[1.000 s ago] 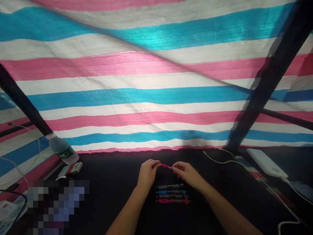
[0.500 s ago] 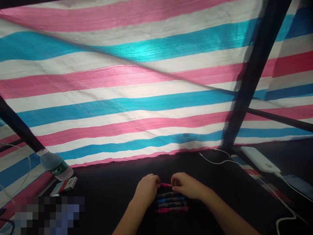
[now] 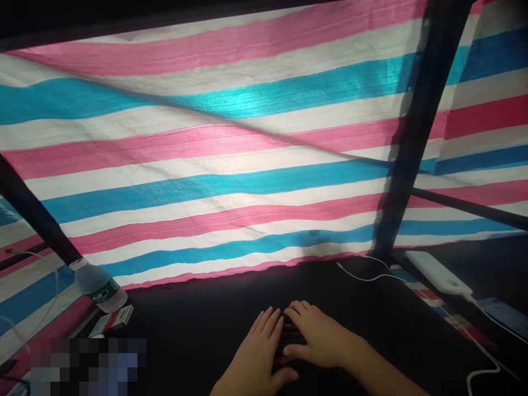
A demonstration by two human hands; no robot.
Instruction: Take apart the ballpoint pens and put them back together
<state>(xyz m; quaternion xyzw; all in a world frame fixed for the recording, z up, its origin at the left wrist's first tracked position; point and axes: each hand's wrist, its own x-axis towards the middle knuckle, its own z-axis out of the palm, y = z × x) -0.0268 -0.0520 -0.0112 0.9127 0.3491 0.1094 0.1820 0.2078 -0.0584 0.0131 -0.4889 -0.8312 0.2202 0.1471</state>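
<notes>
My left hand (image 3: 258,352) and my right hand (image 3: 317,338) lie side by side, palms down, on a dark tabletop (image 3: 198,324) near its front edge. The fingers of both hands are stretched out and flat. They cover a row of pens (image 3: 284,344); only slivers of pink and dark barrel show between and under the fingers. Neither hand grips anything that I can see.
A striped pink, blue and white tarp (image 3: 231,181) hangs behind the table, with dark poles (image 3: 412,137) across it. A lying water bottle (image 3: 99,286) and a small red and white box (image 3: 113,322) sit at the left. A white power bank (image 3: 437,272) with cables lies at the right.
Both hands let go of the pink pen they held between their fingertips, came down and spread flat over the row of pens. The view tilted slightly upward.
</notes>
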